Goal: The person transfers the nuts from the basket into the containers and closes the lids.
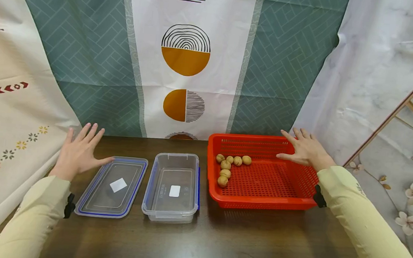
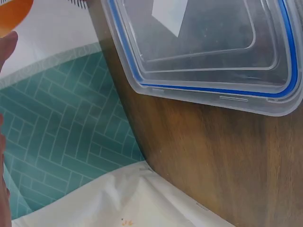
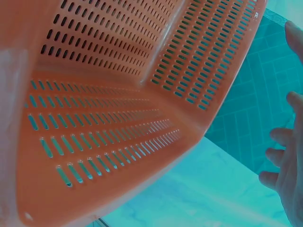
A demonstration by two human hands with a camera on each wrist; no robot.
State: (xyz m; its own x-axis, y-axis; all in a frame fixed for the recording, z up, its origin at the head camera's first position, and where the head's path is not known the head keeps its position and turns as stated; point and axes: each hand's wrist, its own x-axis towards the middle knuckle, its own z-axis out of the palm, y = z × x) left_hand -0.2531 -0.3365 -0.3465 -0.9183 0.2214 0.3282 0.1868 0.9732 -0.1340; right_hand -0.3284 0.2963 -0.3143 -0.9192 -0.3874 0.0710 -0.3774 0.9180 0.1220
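My left hand point(image 1: 79, 153) is held with fingers spread, above the left edge of a clear lid with a blue seal point(image 1: 111, 186); it holds nothing. Over the right part of a red plastic basket point(image 1: 259, 202) is my right hand point(image 1: 304, 149), also spread and holding nothing. Several walnuts point(image 1: 225, 173) lie in the basket's left side. Between lid and basket stands a clear plastic container point(image 1: 172, 175) with a white label inside view. The left wrist view shows the lid point(image 2: 203, 80) close up; in the right wrist view the basket's slotted wall point(image 3: 109, 123) fills much of the picture.
Everything stands on a dark wooden table point(image 1: 194, 252). A patterned curtain point(image 1: 178, 109) hangs along its back edge. Cream cloth point(image 1: 13, 114) borders the left side, and a white floral cloth point(image 1: 393, 163) borders the right, near the basket. A blue strip point(image 1: 198, 188) shows at the container's right side.
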